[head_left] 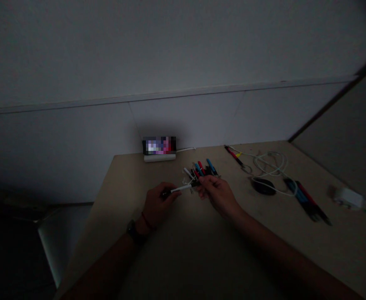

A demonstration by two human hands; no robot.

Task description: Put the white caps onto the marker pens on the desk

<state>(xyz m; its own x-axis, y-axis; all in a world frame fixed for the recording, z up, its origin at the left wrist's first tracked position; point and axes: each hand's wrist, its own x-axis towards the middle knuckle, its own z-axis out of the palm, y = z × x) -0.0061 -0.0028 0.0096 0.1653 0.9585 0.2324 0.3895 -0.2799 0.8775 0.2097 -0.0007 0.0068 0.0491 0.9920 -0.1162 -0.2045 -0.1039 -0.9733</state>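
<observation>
While the left hand (pixel 160 199) grips one end of the pen (pixel 181 188) and the right hand (pixel 216 192) pinches the other, it spans them over the worktop (pixel 125 175), towards the far edge; probably light, stiff, smooth, best held mid-barrel.

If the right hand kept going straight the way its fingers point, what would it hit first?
Beyond the pen at its fingertips, the right hand would probably meet the pile of pens; depth is hard to judge here.
</observation>
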